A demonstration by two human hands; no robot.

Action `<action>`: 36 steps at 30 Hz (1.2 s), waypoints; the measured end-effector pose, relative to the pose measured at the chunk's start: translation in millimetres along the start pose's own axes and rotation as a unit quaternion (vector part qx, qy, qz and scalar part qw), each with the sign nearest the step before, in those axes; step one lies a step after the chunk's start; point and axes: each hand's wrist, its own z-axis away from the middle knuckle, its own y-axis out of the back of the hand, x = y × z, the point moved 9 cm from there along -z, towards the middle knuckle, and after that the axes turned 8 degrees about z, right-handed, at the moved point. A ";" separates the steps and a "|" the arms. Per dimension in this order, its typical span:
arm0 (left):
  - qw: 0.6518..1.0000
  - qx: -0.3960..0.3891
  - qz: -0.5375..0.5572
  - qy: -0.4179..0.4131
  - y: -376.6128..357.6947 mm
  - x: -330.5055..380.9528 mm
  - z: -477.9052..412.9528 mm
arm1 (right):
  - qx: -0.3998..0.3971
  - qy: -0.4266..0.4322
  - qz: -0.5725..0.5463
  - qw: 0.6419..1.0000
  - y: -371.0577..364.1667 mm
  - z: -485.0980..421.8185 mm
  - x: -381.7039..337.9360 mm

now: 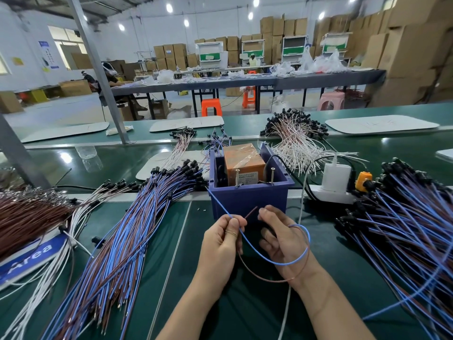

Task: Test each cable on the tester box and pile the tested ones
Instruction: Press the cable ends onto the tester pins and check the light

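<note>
Head view: the left hand [220, 244] pinches a thin blue-and-brown twin-wire cable [282, 264] just before the purple plastic tester box [247, 200] on the green bench [171, 241]. The right hand [282, 241] nips its brown tip, with the slack looped round that wrist. Best spread the two tips, one onto each upright threaded steel screw [237, 177], so the slick, springy insulation doesn't twist.

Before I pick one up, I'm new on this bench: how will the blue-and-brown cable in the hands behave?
Probably floppy: the cable curves in a loose loop round the right hand. Likely very light, since the left hand holds it with just a fingertip pinch. Thin, so it may slip unless pinched.
</note>
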 end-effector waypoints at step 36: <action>0.954 0.142 -0.212 -0.158 19.7 32.0 13.5 | 0.121 0.176 0.070 0.974 33.2 -6.4 -27.6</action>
